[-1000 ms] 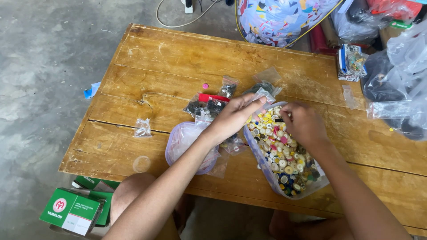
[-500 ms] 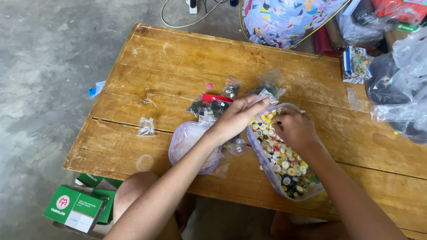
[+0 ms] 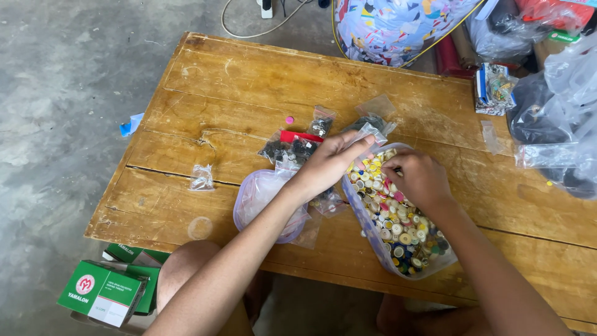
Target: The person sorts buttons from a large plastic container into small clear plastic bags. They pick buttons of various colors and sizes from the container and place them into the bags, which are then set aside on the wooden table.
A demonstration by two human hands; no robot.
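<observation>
Head view: the right hand (image 3: 418, 180) curls down into the open plastic bag (image 3: 373, 233) of mixed coloured buttons (image 3: 404, 227), fingertips buried among them, so whether they pinch anything cannot be told. The left hand (image 3: 326, 163), fingers together, pinches a small clear packet (image 3: 372, 132) at the bag's far rim. Just left of those fingers lie small packets of dark buttons (image 3: 292, 148); nearer, an empty-looking clear bag (image 3: 261, 196).

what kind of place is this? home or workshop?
Likely a small sewing or craft workshop, perhaps home-based. Both hands work at a large clear bag of mixed buttons on a worn wooden table; small sachets lie beside it, and the floor is bare concrete.
</observation>
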